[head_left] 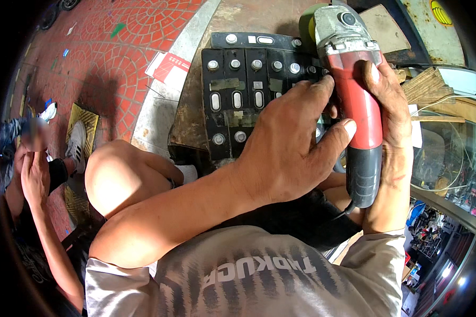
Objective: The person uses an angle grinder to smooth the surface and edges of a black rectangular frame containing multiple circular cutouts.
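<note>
Here's the grinder (pixel 357 108), red with a black tail, at the right end of a bank of black blocks (pixel 236 87) studded with silver caps, its disc (pixel 307 27) at the far end, half hidden behind the grey head! The right hand (pixel 390 103) is wrapped around the body from the right, thumb laid along the top. In from the left comes the left hand (pixel 286 141), back up, thumb and forefinger parted, tips at the grinder's near side; whether they grip it, I can't tell. The cord (pixel 345 212) leaves by the tail. Scrap wood (pixel 426 87) lies to the right, and over on the left, another person's hand (pixel 35 171) is raised above the red paving (pixel 143 29).
</note>
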